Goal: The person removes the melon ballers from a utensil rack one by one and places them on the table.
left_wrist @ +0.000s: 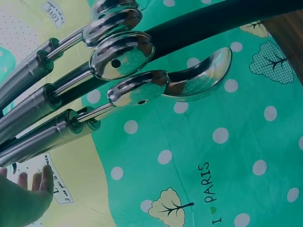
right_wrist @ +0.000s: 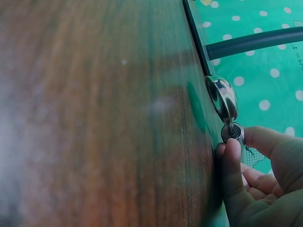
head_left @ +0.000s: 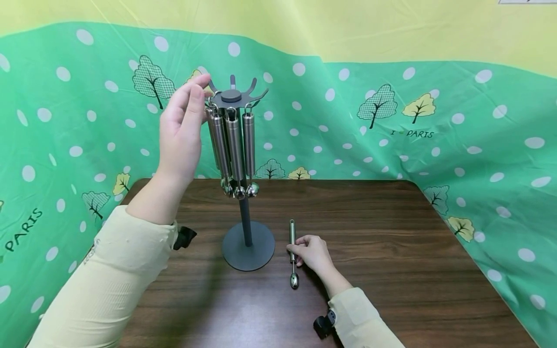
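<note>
A dark grey stand [head_left: 246, 212] with curved hooks round its top carries several steel melon ballers [head_left: 235, 145], hanging bowls down. Seen close up in the left wrist view, one hanging bowl [left_wrist: 122, 56] has a small hole, and a longer spoon-shaped bowl [left_wrist: 201, 78] shows behind. My left hand [head_left: 183, 116] is raised at the left of the hooks, fingers extended, fingertips right at a hook and the handle tops. To the stand's right, a melon baller [head_left: 294, 280] with a small oval bowl points toward me. My right hand [head_left: 315, 253] pinches its handle between thumb and fingers, low over the table.
The round base [head_left: 261, 256] of the stand sits on a dark brown wooden table [head_left: 370, 217]. A green dotted cloth [head_left: 313, 111] with printed trees hangs behind and beside the table. Black wrist cameras [head_left: 324, 325] project from both sleeves.
</note>
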### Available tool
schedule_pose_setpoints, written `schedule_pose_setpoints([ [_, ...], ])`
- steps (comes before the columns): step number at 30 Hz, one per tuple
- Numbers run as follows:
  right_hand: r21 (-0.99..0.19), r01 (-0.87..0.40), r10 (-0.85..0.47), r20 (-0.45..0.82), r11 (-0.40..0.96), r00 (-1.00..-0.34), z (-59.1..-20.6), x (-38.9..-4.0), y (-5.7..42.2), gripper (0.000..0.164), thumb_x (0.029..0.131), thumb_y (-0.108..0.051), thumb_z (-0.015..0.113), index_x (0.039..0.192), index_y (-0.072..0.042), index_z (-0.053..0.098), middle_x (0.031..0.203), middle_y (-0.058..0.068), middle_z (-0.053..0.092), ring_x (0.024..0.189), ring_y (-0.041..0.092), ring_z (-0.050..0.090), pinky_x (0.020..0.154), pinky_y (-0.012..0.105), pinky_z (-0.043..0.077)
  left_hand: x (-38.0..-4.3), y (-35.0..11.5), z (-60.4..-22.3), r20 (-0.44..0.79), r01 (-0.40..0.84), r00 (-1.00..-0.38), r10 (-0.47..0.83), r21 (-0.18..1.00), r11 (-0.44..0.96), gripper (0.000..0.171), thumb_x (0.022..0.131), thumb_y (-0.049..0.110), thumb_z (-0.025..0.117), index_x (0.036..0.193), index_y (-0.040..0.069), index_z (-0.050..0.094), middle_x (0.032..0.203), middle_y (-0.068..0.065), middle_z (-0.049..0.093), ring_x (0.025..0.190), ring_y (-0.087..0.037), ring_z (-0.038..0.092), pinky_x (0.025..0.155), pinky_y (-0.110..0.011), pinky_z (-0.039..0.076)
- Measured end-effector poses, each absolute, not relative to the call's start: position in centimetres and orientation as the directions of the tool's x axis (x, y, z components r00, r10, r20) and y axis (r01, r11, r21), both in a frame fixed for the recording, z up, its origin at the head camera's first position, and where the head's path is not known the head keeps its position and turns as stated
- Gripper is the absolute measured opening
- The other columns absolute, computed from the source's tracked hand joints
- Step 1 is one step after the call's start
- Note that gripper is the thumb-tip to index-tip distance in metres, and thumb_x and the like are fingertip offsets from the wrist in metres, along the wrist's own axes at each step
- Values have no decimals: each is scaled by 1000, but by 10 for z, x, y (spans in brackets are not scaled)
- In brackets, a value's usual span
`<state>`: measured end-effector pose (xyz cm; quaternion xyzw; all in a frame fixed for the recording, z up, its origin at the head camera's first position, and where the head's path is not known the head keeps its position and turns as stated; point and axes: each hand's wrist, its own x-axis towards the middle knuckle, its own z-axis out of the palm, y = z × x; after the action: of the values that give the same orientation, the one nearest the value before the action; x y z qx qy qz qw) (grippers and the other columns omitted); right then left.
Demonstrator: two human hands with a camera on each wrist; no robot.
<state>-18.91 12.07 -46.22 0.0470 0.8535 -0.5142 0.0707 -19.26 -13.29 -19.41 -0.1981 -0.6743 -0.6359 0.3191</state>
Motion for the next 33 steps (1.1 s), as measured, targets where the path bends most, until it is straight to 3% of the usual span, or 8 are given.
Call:
schedule_pose_setpoints([
  [9, -864, 167, 7, -186, 474, -983, -464, -191, 119, 24, 83, -14, 77, 95, 4, 67, 70, 4, 70, 43, 6, 59, 46, 24, 53, -194, -132, -193, 668, 671, -739, -81, 742, 1, 41, 105, 21, 39, 138, 2, 53, 146, -5, 47, 132, -25, 45, 106, -39, 41],
  [22, -873, 158, 10, -172, 462, -985, -462, -191, 118, 22, 81, -13, 79, 92, 3, 68, 65, 4, 68, 42, 7, 59, 44, 26, 53, -196, -132, -192, 666, 671, -741, -81, 736, -87, 29, 104, 20, 41, 122, 7, 59, 144, -11, 53, 135, -24, 44, 106, -39, 41],
  [33, -881, 163, 10, -177, 445, -984, -463, -192, 119, 24, 82, -13, 79, 95, 4, 69, 69, 5, 69, 42, 8, 60, 45, 27, 54, -198, -130, -194, 674, 679, -734, -82, 729, -89, 23, 103, 19, 43, 118, 11, 58, 144, -11, 51, 137, -18, 42, 107, -34, 39],
])
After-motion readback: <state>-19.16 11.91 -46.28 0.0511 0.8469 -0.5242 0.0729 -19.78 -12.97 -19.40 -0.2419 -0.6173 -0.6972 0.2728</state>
